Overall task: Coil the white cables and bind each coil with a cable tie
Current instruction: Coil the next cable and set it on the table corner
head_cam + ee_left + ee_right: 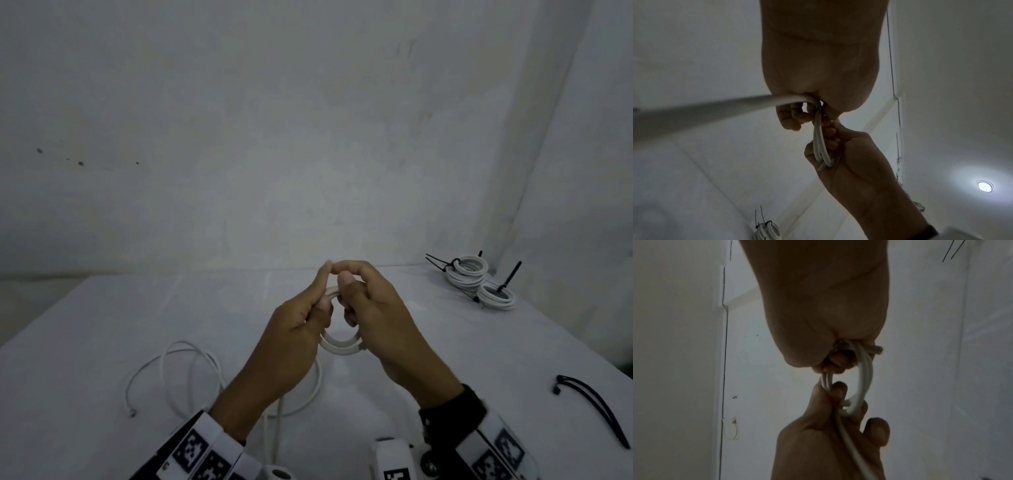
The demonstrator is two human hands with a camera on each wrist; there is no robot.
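Observation:
Both hands hold a small coil of white cable point(340, 344) above the table's middle. My left hand point(301, 329) grips the coil's left side, fingers curled round it. My right hand point(371, 308) grips the right side, thumb pressed on the loops. In the left wrist view the coil point(821, 146) runs between both hands, and the cable's loose part point(715, 107) trails off left. The right wrist view shows the coil point(863, 382) and the cable end point(878, 351) poking out of my right hand. The rest of the cable point(185, 370) lies in loose loops on the table.
Two bound white coils point(478, 279) with black ties lie at the back right by the wall corner. Loose black cable ties point(596, 407) lie at the front right. The white table point(102, 325) ends at the wall behind.

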